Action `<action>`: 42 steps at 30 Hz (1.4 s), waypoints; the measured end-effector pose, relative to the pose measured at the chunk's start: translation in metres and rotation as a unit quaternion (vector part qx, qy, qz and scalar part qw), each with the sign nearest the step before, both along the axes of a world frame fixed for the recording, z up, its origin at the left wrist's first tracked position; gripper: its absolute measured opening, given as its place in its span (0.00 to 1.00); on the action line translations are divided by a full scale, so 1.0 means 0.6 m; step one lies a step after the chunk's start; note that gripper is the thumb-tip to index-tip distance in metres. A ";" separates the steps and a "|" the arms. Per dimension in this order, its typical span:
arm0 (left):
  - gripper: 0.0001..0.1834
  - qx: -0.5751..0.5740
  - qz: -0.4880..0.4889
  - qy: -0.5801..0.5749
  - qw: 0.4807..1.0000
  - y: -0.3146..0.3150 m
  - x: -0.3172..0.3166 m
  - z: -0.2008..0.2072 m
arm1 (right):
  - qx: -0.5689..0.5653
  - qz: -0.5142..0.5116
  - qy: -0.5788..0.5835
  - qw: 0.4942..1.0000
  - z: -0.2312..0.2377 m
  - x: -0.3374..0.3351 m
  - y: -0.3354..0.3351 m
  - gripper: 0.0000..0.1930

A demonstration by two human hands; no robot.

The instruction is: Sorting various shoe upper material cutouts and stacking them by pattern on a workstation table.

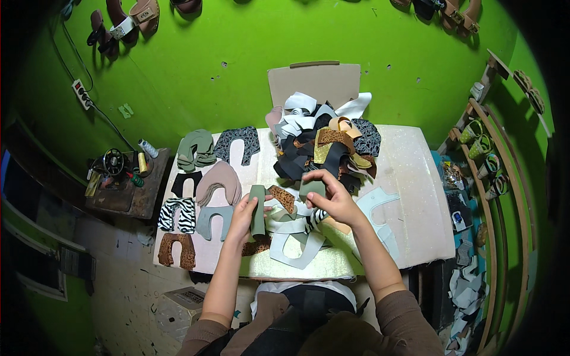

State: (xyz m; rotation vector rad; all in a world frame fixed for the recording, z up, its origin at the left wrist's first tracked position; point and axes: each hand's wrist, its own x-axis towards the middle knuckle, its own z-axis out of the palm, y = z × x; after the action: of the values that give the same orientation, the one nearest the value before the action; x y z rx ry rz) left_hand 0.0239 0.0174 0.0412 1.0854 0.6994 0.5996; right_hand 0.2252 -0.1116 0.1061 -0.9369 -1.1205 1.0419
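My left hand (240, 219) is closed on an olive-green strip of shoe material (257, 207), held upright above the table. A second olive-green piece (311, 188) is pinched between the thumb and fingers of my right hand (338, 203). The two pieces are apart. Between and below my hands lie a leopard-print piece (282, 199), a zebra-striped piece (315, 220) and a white curved cutout (295, 252), partly overlapping. A large mixed heap of cut pieces (332, 148) rises just beyond my right hand.
On the table's left stand sorted stacks of U-shaped pieces: green (196, 149), mauve (219, 184), grey (215, 222), zebra (176, 215) and leopard (176, 250). A pale template (378, 204) lies at right. A sewing machine (113, 161) is far left; a wooden shoe rack (496, 237) stands right.
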 end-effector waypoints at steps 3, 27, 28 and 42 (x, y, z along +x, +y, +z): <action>0.17 -0.003 -0.011 -0.002 1.000 -0.001 0.002 0.009 | -0.009 -0.006 -0.118 0.993 0.027 -0.009 -0.005 0.22; 0.19 0.105 -0.090 0.031 0.990 -0.063 0.004 0.049 | -0.056 -0.035 -0.374 0.925 -0.031 -0.050 0.054 0.11; 0.19 0.104 -0.090 0.032 0.990 -0.059 0.003 0.041 | -0.056 -0.035 -0.373 0.925 -0.040 -0.051 0.056 0.11; 0.15 0.393 -0.055 0.211 0.893 -0.012 -0.005 0.038 | -0.073 -0.023 -0.353 0.933 -0.154 -0.056 0.022 0.11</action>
State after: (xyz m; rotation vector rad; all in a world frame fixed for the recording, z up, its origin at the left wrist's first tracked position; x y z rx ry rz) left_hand 0.0209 0.0101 0.0642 2.0427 0.7753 0.5619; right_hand 0.1917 -0.0983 0.0138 -1.5175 -1.6084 0.7630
